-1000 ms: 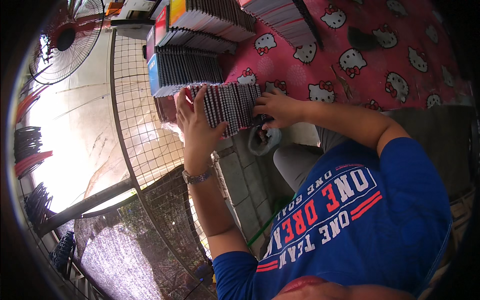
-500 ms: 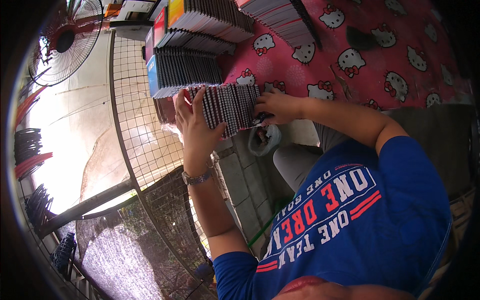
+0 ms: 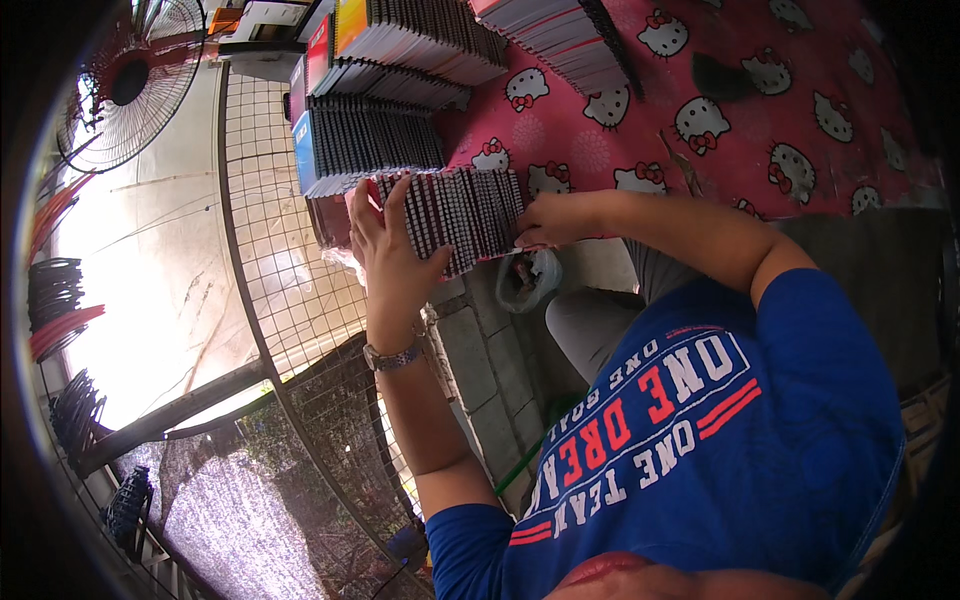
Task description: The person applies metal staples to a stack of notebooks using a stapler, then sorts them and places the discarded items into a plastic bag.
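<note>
A tight row of notebooks (image 3: pixel 455 215) stands at the table's near left corner. Its upper side shows dotted white, black and dark red bound edges. My left hand (image 3: pixel 385 245) grips the row's left end, fingers spread over the far side and thumb on the near side. A pink cover shows beside those fingers. At the opposite end, my right hand (image 3: pixel 555 218) has its fingers curled against the last notebooks, with the fingertips partly hidden. Just beyond the row stand black-coiled notebooks (image 3: pixel 370 140) with a blue cover.
More coil-bound stacks (image 3: pixel 420 40) stand farther back, another (image 3: pixel 570 45) to their right. A pink patterned cloth (image 3: pixel 640 130) covers the table. Below its edge hangs a plastic bag (image 3: pixel 530 285). At left are a wire mesh (image 3: pixel 270 200) and a fan (image 3: pixel 130 80).
My right hand has shifted slightly and its fingers have drawn in at the row's right end. A dark thing by its fingertips no longer shows. My left hand has stayed in place.
</note>
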### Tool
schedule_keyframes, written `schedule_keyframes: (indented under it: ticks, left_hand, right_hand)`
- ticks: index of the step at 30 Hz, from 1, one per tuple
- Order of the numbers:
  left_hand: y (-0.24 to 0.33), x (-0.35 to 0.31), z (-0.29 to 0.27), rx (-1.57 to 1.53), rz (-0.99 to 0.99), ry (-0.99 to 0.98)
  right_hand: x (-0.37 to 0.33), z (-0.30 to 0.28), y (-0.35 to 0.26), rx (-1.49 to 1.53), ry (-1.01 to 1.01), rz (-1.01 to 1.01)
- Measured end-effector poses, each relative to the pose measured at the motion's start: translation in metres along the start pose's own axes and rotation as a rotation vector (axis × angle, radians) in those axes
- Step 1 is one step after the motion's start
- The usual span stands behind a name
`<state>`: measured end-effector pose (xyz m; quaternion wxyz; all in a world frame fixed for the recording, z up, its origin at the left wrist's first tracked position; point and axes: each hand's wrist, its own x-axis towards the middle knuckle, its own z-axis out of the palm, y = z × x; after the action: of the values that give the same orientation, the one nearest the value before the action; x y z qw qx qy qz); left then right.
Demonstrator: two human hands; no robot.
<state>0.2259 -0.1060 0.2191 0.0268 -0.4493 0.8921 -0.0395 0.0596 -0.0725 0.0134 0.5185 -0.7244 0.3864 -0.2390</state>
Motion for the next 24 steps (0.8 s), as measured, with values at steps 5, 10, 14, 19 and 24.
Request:
schedule_keyframes:
  ticks: [5,10,14,19,24]
  left_hand:
    - [-0.001,-0.001,0.000,-0.016,0.016,0.012]
    - [0.000,0.001,0.001,0.023,0.010,0.004]
    - [0.001,-0.001,-0.003,-0.006,-0.005,0.007]
    - [0.002,0.001,-0.001,-0.023,0.009,-0.006]
    - [0.002,-0.001,-0.002,0.013,0.004,0.015]
  right_hand:
    - [-0.008,0.013,0.013,-0.061,0.068,-0.043]
    - [-0.010,0.012,0.014,-0.318,0.236,-0.166]
    - [-0.012,0.010,0.013,-0.341,0.259,-0.209]
    - [-0.002,0.006,0.020,0.118,-0.149,0.049]
    - [-0.015,0.014,0.025,-0.137,0.115,-0.082]
